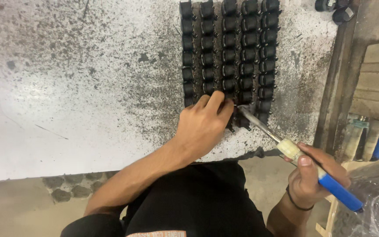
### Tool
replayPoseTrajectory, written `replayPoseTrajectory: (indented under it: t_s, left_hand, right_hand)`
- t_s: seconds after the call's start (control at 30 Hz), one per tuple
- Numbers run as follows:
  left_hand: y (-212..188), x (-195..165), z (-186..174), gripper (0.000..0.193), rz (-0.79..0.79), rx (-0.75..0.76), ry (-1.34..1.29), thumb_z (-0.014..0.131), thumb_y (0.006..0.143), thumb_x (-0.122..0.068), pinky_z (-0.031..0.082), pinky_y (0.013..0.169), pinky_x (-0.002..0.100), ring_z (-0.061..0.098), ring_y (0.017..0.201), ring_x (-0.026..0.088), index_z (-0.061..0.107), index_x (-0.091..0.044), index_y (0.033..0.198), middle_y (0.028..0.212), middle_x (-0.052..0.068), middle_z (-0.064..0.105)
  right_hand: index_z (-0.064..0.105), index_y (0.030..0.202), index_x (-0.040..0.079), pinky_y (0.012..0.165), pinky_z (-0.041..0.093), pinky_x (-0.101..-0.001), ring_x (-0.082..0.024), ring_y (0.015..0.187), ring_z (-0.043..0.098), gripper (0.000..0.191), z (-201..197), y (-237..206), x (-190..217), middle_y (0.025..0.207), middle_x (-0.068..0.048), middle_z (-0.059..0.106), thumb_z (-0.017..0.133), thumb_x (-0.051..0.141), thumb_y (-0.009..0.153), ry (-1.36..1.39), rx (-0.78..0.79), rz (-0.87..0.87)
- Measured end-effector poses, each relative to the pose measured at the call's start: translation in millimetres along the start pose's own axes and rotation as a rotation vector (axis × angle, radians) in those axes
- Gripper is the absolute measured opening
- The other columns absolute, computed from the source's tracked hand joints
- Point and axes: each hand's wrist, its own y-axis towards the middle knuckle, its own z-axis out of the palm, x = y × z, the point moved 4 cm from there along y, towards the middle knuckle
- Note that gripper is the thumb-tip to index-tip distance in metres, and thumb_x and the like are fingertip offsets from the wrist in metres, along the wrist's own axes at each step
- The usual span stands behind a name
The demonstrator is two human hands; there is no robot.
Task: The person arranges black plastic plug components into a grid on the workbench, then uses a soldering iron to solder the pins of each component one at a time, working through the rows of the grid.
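Small black plastic parts (227, 52) sit in five rows at 12 o'clock on the speckled white table (66, 87), where the left hand (203, 125) pinches one while the right hand (314, 175), at 4 o'clock, grips a blue-handled soldering iron (294, 153).

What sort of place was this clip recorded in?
Probably a small electrical assembly workshop: a worn, stained white bench holds rows of small black parts, and the right hand holds a blue-handled soldering iron to them beside the left hand.
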Motion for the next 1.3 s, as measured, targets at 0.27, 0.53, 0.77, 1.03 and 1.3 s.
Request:
replayPoseTrajectory:
  t_s: [0.27,0.53,0.77,1.03,1.3]
  left_hand:
    - [-7,1,15,0.023,0.042,0.024,0.021,0.069,0.076,-0.006,0.057,0.060,0.034,0.064,0.090,0.025,0.070,0.002,0.098,0.098,0.011,0.058]
    - [-6,1,16,0.024,0.053,0.027,0.029,0.069,0.075,-0.003,0.057,0.059,0.032,0.064,0.089,0.024,0.071,0.004,0.097,0.097,0.012,0.058]
    - [-5,-3,23,0.025,0.065,0.065,0.039,0.070,0.072,-0.003,0.057,0.057,0.032,0.064,0.088,0.025,0.070,0.005,0.096,0.096,0.013,0.057]
    - [-1,1,32,0.023,0.032,0.046,0.005,0.069,0.070,-0.004,0.058,0.059,0.036,0.066,0.088,0.028,0.068,0.001,0.093,0.095,0.014,0.060]
    - [5,-8,-26,0.034,0.013,0.080,-0.004,0.069,0.083,0.003,0.052,0.047,0.036,0.064,0.068,0.022,0.066,0.005,0.117,0.086,0.009,0.061]
  right_hand:
    - [0.066,0.111,-0.009,0.075,0.062,-0.0299,-0.027,0.082,0.075,0.021,8,11,20,0.098,-0.025,0.073,0.069,0.011,0.105,-0.308,0.137,-0.120]
    - [0.071,0.104,-0.009,0.066,0.062,-0.0243,-0.022,0.076,0.076,0.031,19,25,33,0.091,-0.021,0.073,0.073,0.021,0.104,-0.310,0.153,-0.090]
    - [0.073,0.106,-0.006,0.067,0.059,-0.0240,-0.023,0.077,0.076,0.028,37,37,59,0.089,-0.018,0.074,0.076,0.022,0.102,-0.502,0.331,-0.260]
    - [0.074,0.106,-0.004,0.068,0.056,-0.0248,-0.022,0.076,0.075,0.020,56,47,81,0.084,-0.016,0.072,0.079,0.013,0.096,-0.551,0.433,-0.277]
    - [0.071,0.104,-0.013,0.065,0.060,-0.0264,-0.023,0.071,0.073,0.021,24,43,35,0.090,-0.021,0.072,0.073,0.008,0.100,-0.131,0.131,0.061]
